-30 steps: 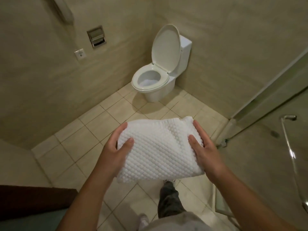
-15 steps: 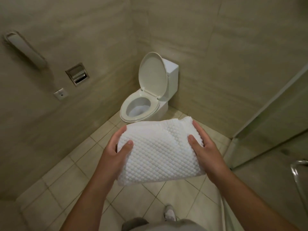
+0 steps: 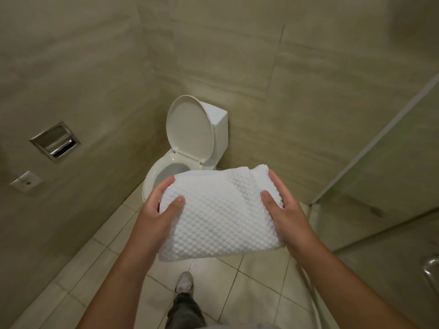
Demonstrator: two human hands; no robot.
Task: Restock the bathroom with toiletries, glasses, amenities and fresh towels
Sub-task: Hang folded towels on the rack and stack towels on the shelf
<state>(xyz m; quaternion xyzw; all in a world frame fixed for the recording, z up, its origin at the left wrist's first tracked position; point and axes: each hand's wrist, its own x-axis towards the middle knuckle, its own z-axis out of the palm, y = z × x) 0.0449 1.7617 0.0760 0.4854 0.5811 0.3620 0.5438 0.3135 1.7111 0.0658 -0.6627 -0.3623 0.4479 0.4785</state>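
Note:
A folded white towel with a bumpy weave is held flat in front of me, above the tiled floor. My left hand grips its left edge, thumb on top. My right hand grips its right edge the same way. The towel covers the front of the toilet bowl behind it.
A white toilet with its lid up stands in the corner ahead. A recessed metal paper holder and a wall plate are on the left wall. A glass shower partition and a metal handle are at right. My shoe is on the floor tiles.
I have stepped closer to the toilet and the view has tilted up along the walls. Both hands keep the same hold on the towel.

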